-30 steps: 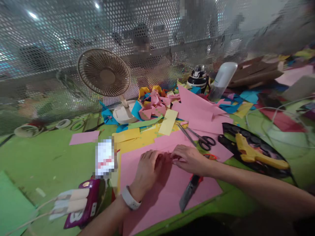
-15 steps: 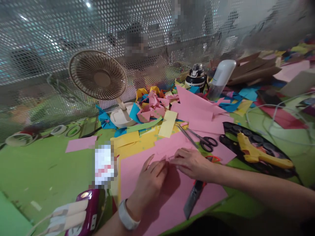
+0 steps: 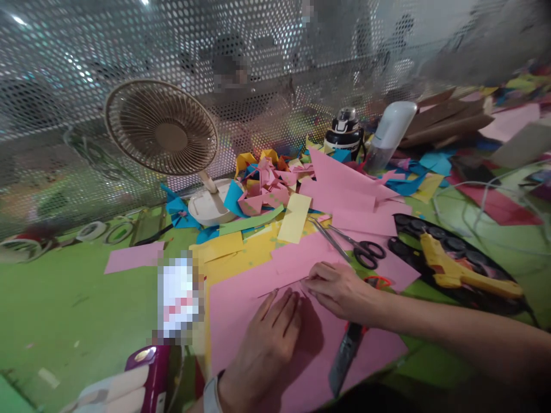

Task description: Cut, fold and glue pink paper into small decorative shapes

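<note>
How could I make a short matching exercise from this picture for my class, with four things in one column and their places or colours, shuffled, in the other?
Column 1
1. Glue gun
2. Scissors
3. Left hand
4. Desk fan

Column 2
A. Palm down over the large pink sheet
B. Beige, in front of the perforated screen
C. Yellow, lying on the black palette
D. Black-handled, lying just beyond the right hand

Right pairs: 1-C, 2-D, 3-A, 4-B
</note>
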A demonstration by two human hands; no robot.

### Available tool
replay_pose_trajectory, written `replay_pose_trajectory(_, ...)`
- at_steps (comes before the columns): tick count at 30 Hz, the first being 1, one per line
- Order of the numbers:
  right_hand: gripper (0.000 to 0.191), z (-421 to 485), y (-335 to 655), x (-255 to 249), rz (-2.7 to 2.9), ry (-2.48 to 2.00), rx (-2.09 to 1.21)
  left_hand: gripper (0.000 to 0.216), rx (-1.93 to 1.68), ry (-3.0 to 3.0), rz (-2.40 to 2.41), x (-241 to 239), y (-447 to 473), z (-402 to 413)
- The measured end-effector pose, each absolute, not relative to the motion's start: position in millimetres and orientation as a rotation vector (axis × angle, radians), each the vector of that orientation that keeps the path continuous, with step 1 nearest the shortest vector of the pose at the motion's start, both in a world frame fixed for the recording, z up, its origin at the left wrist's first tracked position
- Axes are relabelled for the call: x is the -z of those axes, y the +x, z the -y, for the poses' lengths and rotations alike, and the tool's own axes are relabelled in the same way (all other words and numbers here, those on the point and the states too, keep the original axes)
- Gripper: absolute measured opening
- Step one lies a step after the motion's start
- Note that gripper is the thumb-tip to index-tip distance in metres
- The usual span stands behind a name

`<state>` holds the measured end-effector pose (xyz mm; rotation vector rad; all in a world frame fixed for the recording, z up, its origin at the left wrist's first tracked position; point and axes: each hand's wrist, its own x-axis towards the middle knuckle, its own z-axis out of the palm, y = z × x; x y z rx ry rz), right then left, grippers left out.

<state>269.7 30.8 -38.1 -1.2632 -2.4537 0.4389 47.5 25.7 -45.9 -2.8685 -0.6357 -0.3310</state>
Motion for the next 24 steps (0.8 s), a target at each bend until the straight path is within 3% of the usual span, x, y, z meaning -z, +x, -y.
replay_pose_trajectory(24,0.025,-28,277,34,2.540,-1.217,-0.364,0.041,0.298,-2.941,0.724,38,49,-36)
